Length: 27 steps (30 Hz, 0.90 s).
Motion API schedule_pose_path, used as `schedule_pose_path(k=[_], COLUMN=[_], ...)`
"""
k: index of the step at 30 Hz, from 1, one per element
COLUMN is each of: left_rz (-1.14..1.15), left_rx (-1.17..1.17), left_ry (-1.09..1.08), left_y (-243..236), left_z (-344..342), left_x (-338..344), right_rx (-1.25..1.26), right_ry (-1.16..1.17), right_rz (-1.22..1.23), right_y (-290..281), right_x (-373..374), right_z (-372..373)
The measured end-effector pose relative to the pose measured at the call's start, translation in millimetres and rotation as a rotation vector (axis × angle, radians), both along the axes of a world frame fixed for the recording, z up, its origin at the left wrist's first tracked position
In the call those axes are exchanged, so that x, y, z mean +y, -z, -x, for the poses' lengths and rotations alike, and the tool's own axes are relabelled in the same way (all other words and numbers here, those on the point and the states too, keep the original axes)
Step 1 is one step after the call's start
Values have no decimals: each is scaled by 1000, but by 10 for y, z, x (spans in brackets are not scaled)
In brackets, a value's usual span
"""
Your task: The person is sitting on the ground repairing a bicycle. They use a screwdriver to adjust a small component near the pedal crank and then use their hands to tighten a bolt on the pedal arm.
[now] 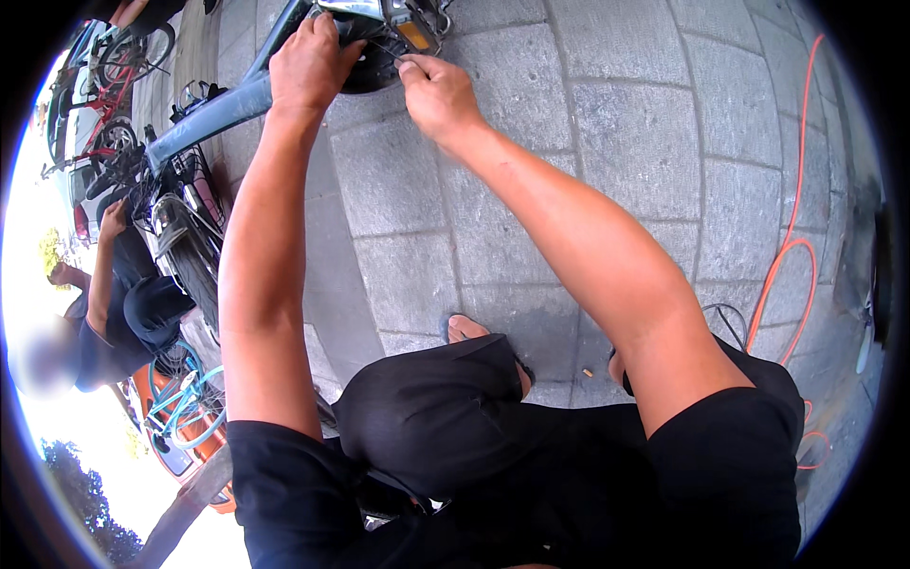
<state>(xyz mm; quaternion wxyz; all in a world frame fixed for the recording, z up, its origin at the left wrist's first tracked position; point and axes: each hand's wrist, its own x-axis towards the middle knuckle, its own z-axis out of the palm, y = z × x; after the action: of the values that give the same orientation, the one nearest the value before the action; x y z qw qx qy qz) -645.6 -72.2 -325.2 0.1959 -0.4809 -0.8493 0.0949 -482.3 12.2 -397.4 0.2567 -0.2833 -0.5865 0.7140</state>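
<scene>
A blue-grey bicycle frame [213, 119] runs diagonally across the upper left. Where it ends at the top, a pedal with an amber reflector [414, 36] and a dark round part [370, 80] show. My left hand [308, 64] is closed at the end of the frame tube, thumb toward the pedal; what its fingers grip is hidden. Just below the pedal, my right hand [438, 98] pinches a thin dark strand between thumb and forefinger. That strand runs toward my left thumb; whether it is a cable or a tool, I cannot tell.
Grey paving slabs [512, 218] lie beneath. An orange hose [801, 180] snakes along the right side. On the left are a person in dark clothes [142, 313], a bicycle wheel [194, 266], a light-blue coiled bicycle part [194, 408] and a red bicycle [114, 95].
</scene>
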Motion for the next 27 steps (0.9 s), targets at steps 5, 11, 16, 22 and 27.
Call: schedule_pose_path(k=[5,11,16,22,27], left_rz=[-47,-174,-159,-155,-167], left_rx=[20,-13,-48,-53,-48], left_ry=[-19,16,-19,-37,-46], left_y=[37,127,71,40,46], left_z=[-34,-27,-58,-105,-122], left_x=[-34,-97,-80,-73,-56], right_rx=[-25,-179,-78,-126,-46], right_ry=[-12,-142,-69,-59,-65], right_rz=[-45,-28,-23,51,11], right_y=[44,-44,39,59,191], right_x=[21,128,100,55,80], right_z=[45,-94,-83,-60,-87])
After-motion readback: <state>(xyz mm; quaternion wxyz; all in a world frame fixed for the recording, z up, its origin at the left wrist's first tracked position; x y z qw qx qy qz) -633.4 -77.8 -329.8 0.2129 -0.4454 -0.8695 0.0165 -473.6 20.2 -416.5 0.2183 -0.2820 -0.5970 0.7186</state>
